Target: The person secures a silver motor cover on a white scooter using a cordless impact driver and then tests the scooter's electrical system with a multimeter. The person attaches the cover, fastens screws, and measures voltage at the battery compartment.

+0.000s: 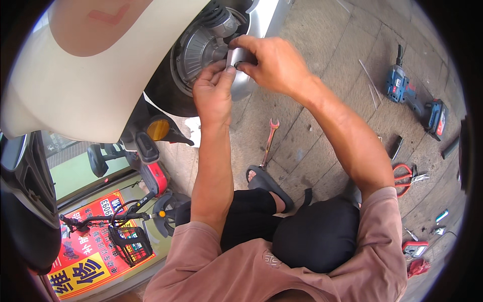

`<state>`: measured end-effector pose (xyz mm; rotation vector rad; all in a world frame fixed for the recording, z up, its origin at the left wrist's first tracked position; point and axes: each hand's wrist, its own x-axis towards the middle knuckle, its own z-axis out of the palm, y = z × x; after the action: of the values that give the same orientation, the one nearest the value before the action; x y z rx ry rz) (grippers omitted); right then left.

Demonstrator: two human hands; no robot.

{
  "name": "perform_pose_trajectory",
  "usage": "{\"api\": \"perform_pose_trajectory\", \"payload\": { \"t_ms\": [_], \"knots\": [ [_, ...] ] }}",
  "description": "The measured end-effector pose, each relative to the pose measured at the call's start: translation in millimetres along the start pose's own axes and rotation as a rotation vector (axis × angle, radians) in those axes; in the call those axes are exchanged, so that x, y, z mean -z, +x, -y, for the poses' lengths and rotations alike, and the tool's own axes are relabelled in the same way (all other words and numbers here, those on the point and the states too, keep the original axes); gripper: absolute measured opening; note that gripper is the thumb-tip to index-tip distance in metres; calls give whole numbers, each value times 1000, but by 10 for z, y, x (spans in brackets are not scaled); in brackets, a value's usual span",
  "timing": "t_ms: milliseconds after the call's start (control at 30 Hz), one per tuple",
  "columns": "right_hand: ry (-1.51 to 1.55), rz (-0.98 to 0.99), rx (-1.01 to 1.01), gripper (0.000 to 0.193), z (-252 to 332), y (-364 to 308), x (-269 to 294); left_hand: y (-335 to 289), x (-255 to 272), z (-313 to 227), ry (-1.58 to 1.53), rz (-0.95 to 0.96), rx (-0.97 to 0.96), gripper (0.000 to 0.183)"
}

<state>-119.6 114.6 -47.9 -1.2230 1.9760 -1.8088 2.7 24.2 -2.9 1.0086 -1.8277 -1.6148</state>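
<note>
Both hands meet at the wheel of a cream-coloured scooter [95,70], beside its grey finned hub [198,53]. My left hand [214,95] pinches the lower left edge of a silver metal piece [230,58] between thumb and fingers. From the right, my right hand [274,63] curls its fingers and thumb around the same piece. A small dark part shows between the fingertips, too covered to name. How the silver piece joins the wheel is hidden behind my hands. A black coil spring [214,12] sits above the hub.
An open-end wrench [271,138] lies on the paving by my sandal [269,186]. On the right are a blue cordless power tool [397,85], orange-handled scissors [402,178] and a red meter [415,249]. A bike with a black basket [131,246] stands lower left.
</note>
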Motion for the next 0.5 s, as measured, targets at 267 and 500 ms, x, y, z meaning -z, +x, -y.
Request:
{"api": "perform_pose_trajectory", "payload": {
  "t_ms": [267, 500],
  "knots": [
    [-35, 149, -2, 33, -2, 61, 88, -130, -145, 134, -20, -121, 3, 20],
    [-59, 156, -32, 30, -19, -8, 65, -153, -221, 296, -95, -216, 13, 17]
  ]
}}
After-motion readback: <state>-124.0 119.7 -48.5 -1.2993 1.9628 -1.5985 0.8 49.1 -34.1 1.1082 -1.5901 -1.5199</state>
